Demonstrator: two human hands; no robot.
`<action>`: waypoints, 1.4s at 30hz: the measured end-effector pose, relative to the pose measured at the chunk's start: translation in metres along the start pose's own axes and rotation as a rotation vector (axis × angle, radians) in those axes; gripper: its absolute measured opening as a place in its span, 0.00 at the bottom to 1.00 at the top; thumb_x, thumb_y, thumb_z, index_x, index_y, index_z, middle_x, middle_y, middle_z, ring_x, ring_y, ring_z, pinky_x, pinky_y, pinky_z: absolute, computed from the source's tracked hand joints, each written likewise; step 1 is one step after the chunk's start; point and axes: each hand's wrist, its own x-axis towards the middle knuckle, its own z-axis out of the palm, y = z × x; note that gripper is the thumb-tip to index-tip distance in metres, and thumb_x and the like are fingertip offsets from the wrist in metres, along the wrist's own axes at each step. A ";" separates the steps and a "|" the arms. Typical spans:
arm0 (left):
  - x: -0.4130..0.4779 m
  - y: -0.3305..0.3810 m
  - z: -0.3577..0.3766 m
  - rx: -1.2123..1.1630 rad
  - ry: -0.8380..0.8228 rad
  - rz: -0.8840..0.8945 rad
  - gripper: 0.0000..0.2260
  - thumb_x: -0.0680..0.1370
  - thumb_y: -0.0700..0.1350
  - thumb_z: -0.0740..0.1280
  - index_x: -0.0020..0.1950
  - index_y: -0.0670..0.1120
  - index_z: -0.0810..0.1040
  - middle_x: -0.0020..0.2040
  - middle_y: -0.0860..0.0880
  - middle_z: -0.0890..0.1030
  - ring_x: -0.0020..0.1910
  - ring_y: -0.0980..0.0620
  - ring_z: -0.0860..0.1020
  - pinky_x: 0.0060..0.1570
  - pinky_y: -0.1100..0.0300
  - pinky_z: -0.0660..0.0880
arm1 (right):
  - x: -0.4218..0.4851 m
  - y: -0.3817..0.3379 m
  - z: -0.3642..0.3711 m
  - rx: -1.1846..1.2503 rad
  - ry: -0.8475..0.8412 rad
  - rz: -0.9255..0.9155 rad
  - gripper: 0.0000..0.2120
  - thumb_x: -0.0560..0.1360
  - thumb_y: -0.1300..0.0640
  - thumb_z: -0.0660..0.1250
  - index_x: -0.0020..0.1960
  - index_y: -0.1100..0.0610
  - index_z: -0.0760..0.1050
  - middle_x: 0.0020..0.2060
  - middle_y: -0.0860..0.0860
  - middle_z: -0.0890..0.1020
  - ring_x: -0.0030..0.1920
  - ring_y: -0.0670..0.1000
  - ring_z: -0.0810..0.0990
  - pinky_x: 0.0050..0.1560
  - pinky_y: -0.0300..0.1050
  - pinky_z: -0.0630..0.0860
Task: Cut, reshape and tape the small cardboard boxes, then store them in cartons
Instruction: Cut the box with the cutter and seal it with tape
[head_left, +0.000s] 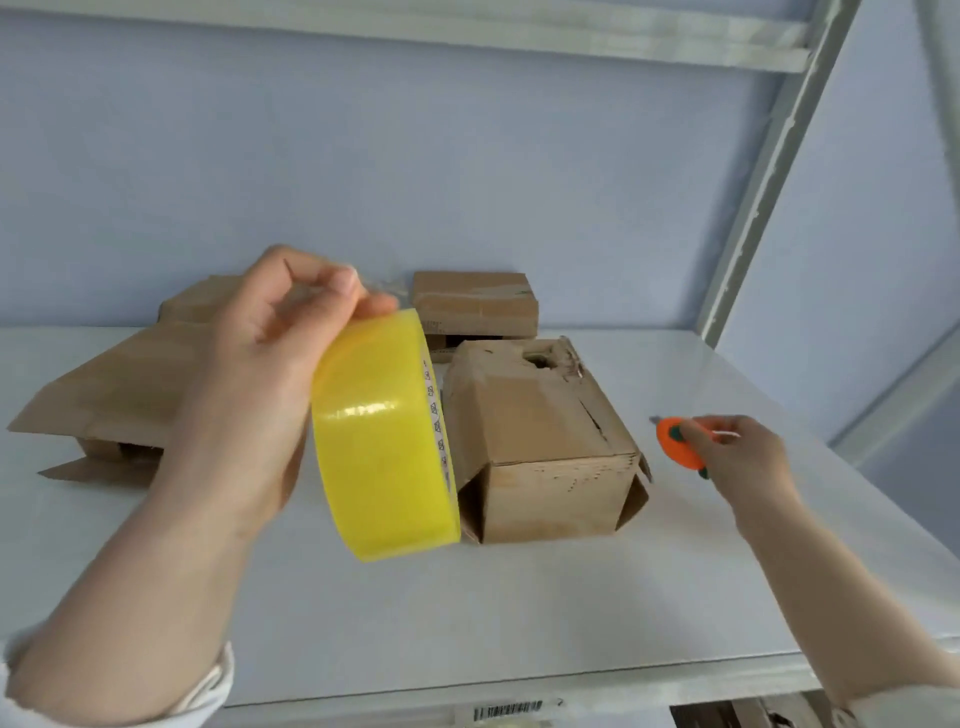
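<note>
My left hand (260, 364) grips the yellow tape roll (384, 441) just left of the crumpled small box (545, 441) on the white shelf (571, 597); my right hand (737, 457) holds the orange cutter (675, 441). The box is probably light and crushable: hold its corners.

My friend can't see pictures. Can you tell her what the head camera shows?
The left hand holds up a yellow tape roll, and the right hand grips a small orange cutter beside a worn cardboard box on a white shelf. A flattened box and a closed box lie farther back.
</note>
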 end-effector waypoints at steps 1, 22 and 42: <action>-0.001 0.001 0.008 -0.018 -0.007 -0.025 0.05 0.70 0.51 0.65 0.39 0.50 0.73 0.37 0.54 0.83 0.41 0.55 0.81 0.45 0.60 0.78 | 0.006 0.016 0.002 -0.068 -0.054 0.020 0.13 0.70 0.49 0.72 0.48 0.56 0.75 0.49 0.56 0.81 0.45 0.57 0.78 0.41 0.46 0.72; 0.018 -0.004 0.123 0.028 -0.071 -0.224 0.07 0.76 0.45 0.66 0.41 0.42 0.76 0.29 0.56 0.79 0.32 0.59 0.76 0.41 0.62 0.71 | -0.083 -0.041 -0.023 0.395 -0.733 -0.776 0.27 0.61 0.29 0.68 0.48 0.49 0.75 0.41 0.54 0.83 0.43 0.54 0.81 0.42 0.46 0.77; 0.110 -0.048 0.122 -0.126 -0.378 -0.545 0.08 0.75 0.47 0.68 0.39 0.44 0.78 0.34 0.50 0.80 0.39 0.51 0.78 0.37 0.56 0.77 | -0.056 -0.094 -0.003 0.299 -0.600 -0.543 0.15 0.65 0.46 0.71 0.45 0.55 0.75 0.32 0.48 0.84 0.34 0.42 0.81 0.34 0.31 0.73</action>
